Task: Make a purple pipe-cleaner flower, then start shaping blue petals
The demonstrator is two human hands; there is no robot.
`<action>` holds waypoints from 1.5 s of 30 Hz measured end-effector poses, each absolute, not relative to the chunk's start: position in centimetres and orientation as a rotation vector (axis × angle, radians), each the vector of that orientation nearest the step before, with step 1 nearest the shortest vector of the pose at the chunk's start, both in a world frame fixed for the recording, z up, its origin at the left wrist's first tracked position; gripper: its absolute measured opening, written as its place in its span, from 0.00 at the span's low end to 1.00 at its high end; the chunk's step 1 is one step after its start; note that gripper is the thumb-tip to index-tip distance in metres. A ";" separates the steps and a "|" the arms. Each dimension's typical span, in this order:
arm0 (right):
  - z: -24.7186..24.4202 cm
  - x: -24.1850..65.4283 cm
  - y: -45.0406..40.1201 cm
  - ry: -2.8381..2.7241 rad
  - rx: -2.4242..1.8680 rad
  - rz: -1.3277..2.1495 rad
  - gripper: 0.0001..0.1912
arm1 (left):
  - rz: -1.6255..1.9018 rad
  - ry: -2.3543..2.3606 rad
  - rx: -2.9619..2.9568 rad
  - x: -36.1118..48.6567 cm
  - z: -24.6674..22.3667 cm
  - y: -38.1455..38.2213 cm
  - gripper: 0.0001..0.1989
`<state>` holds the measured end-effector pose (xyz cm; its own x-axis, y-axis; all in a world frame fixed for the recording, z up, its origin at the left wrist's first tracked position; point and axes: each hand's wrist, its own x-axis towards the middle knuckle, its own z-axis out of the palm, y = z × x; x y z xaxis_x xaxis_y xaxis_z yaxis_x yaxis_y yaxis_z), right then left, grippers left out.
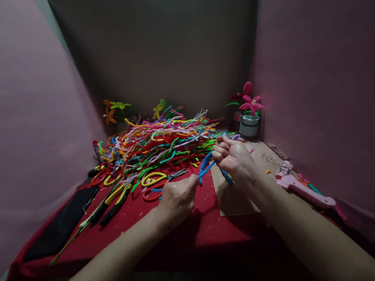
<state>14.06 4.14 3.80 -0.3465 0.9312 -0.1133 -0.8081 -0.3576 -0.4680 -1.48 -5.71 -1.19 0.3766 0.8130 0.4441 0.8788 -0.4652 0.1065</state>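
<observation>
Blue pipe cleaners (206, 164), bent into a loop, stretch between my two hands over the red cloth. My right hand (229, 154) is closed around their upper part, and more blue ends stick out below it. Lower and to the left, my left hand (179, 196) is closed in a pinch at the lower end of the blue loop; a short blue piece shows at its left side. Just behind my left hand lie scissors (154, 179) with yellow and red handles. A large heap of coloured pipe cleaners (171, 141) spreads behind both hands.
Pliers (117, 202) and a black flat object (61, 223) lie at the left. A brown board (234, 201) is under my right hand. At the right is a pink glue gun (306, 191); a pink flower (252, 103) stands in a pot (249, 127) behind. Pink sheets flank the table.
</observation>
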 end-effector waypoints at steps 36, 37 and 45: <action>5.7 15.6 -0.4 -1.471 -0.833 1.773 0.07 | -1.454 -1.829 -1.851 -12.9 4.9 -5.2 0.08; 5.8 15.4 -0.3 -1.384 -0.772 1.837 0.07 | -1.695 -1.932 -1.755 -12.5 5.1 -4.9 0.08; 3.4 12.5 -0.2 -1.193 -0.661 2.088 0.03 | -2.519 -2.154 -2.521 -3.3 3.5 -3.0 0.12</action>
